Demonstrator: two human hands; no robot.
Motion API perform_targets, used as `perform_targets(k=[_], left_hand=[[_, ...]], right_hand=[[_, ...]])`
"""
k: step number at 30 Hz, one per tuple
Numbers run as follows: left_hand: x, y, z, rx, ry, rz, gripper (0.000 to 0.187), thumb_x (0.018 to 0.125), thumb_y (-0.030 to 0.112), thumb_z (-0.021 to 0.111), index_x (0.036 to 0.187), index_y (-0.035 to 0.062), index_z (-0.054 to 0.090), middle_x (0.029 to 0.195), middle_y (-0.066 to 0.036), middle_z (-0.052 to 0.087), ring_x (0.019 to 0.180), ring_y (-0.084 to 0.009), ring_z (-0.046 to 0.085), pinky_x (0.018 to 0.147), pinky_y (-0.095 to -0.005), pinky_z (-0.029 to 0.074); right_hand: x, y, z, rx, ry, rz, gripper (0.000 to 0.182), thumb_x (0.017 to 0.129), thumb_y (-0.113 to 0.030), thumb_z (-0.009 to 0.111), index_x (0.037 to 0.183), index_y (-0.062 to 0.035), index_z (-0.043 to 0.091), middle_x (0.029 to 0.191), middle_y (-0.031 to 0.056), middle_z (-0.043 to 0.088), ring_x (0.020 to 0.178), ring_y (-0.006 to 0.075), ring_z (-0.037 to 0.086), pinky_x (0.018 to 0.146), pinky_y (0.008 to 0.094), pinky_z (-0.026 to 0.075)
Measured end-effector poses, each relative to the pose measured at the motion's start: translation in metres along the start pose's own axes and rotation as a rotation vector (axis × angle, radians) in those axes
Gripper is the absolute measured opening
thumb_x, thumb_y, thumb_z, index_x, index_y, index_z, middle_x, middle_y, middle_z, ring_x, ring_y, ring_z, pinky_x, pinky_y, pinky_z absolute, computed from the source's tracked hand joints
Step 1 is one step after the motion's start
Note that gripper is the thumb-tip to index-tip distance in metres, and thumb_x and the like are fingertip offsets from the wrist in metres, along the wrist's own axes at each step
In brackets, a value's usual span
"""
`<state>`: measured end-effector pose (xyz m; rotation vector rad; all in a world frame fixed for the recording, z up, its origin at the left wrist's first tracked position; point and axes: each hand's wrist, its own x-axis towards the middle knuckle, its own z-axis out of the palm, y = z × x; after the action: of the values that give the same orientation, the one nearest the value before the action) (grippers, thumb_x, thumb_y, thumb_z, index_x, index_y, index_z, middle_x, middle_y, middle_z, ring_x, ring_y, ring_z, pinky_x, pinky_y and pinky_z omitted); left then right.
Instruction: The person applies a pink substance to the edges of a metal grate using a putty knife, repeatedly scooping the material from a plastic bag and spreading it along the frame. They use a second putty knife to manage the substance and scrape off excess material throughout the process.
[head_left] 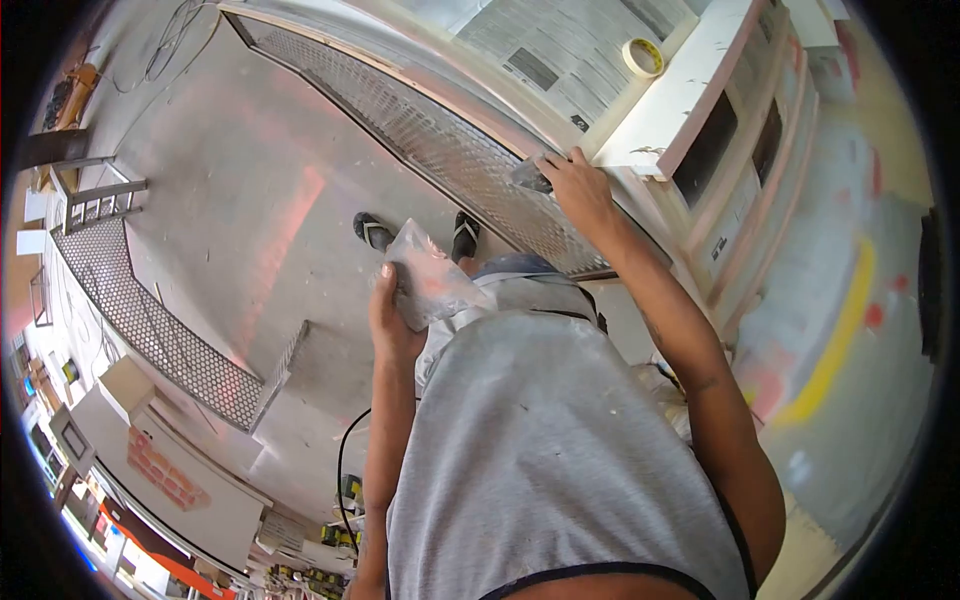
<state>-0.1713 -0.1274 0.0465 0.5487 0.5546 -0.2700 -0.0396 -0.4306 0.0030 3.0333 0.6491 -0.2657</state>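
Note:
In the head view my left hand is closed on the edge of a clear plastic sheet, held in front of my waist. Pinkish smears show on or through the sheet. My right hand reaches forward to the right, its fingers closed around a flat dark grey piece. That piece overlaps the perforated metal walkway in this view. Close beside the right hand is the corner of a white, partly masked body panel.
A roll of masking tape lies on newspaper masking ahead. Another perforated metal walkway stands on the left, near a small metal step frame. A black cable hangs by my left arm. Paint marks streak the grey floor.

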Motion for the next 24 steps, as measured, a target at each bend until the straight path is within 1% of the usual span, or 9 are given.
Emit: perform_targets(k=[2,8,12,14,16,18,21,22,24], left_hand=[[0.0,0.002,0.006,0.016,0.014,-0.001,0.049,0.099,0.038,0.053,0.126,-0.0018,0.055,0.117,-0.014,0.064,0.107,-0.0255,0.064,0.097,-0.0398,0.05],[0.004,-0.002,0.005,0.05,-0.022,-0.017,0.047,0.1,0.037,0.051,0.125,-0.0022,0.056,0.118,-0.015,0.064,0.108,-0.0242,0.064,0.095,-0.0377,0.051],[0.009,-0.005,0.002,0.061,-0.1,-0.071,0.043,0.099,0.034,0.052,0.123,-0.0014,0.056,0.116,-0.014,0.065,0.107,-0.0238,0.064,0.092,-0.0374,0.053],[0.016,-0.014,0.002,0.048,0.029,-0.073,0.051,0.099,0.04,0.051,0.129,-0.0015,0.054,0.118,-0.015,0.065,0.108,-0.0266,0.064,0.097,-0.0395,0.051],[0.013,-0.009,0.031,-0.007,0.009,-0.147,0.045,0.099,0.038,0.052,0.125,0.0013,0.057,0.111,-0.011,0.067,0.102,-0.0227,0.066,0.092,-0.0384,0.053],[0.013,-0.009,0.055,-0.176,0.055,-0.214,0.037,0.099,0.037,0.054,0.119,0.0056,0.06,0.102,-0.006,0.069,0.085,-0.0165,0.068,0.071,-0.0315,0.057],[0.018,-0.015,0.088,-0.21,0.185,-0.245,0.032,0.098,0.037,0.056,0.114,0.0092,0.059,0.094,-0.003,0.069,0.066,-0.0111,0.066,0.04,-0.0208,0.045],[0.013,-0.013,0.092,-0.081,0.064,-0.2,0.038,0.098,0.038,0.056,0.118,0.0056,0.058,0.096,-0.004,0.068,0.071,-0.0122,0.067,0.047,-0.0244,0.051],[0.001,0.001,0.105,0.028,-0.05,-0.173,0.042,0.097,0.036,0.057,0.122,0.0027,0.056,0.104,-0.008,0.067,0.088,-0.0195,0.068,0.072,-0.0325,0.056]], right_hand=[[-0.011,-0.001,-0.006,-0.029,0.003,0.008,0.042,0.084,-0.005,0.056,0.125,-0.0106,0.065,0.125,0.0008,0.065,0.108,0.0276,0.057,0.08,0.0337,0.055],[-0.039,0.001,-0.015,-0.094,-0.024,0.075,0.039,0.083,-0.004,0.057,0.121,-0.0112,0.067,0.116,0.0007,0.067,0.108,0.027,0.057,0.081,0.0349,0.055],[-0.049,-0.005,-0.065,-0.095,-0.33,0.18,0.041,0.08,-0.006,0.061,0.12,-0.0102,0.066,0.116,0.0033,0.066,0.11,0.0282,0.056,0.085,0.0396,0.054],[-0.056,-0.019,-0.105,-0.103,-0.417,0.199,0.04,0.08,-0.006,0.061,0.119,-0.0083,0.065,0.115,0.0065,0.066,0.111,0.03,0.056,0.087,0.0435,0.054],[-0.065,-0.042,-0.137,0.376,0.09,0.149,0.048,0.076,-0.001,0.061,0.124,-0.008,0.063,0.119,0.0101,0.065,0.113,0.0301,0.056,0.091,0.0446,0.051],[-0.064,-0.06,-0.149,0.725,0.347,-0.092,0.058,0.071,0.004,0.061,0.129,-0.0076,0.059,0.126,0.0133,0.062,0.116,0.0307,0.056,0.097,0.0451,0.046],[-0.066,-0.093,-0.123,1.046,0.427,-0.207,0.067,0.072,0.001,0.065,0.137,-0.0116,0.051,0.133,0.0125,0.056,0.118,0.0342,0.053,0.102,0.044,0.041],[-0.063,-0.101,-0.117,0.98,0.43,-0.171,0.065,0.074,-0.002,0.065,0.137,-0.0117,0.051,0.133,0.0123,0.056,0.119,0.0344,0.053,0.102,0.0433,0.041],[-0.061,-0.078,-0.097,0.711,0.135,-0.103,0.061,0.078,-0.005,0.064,0.137,-0.0111,0.05,0.131,0.0124,0.055,0.12,0.0344,0.051,0.103,0.0413,0.041]])
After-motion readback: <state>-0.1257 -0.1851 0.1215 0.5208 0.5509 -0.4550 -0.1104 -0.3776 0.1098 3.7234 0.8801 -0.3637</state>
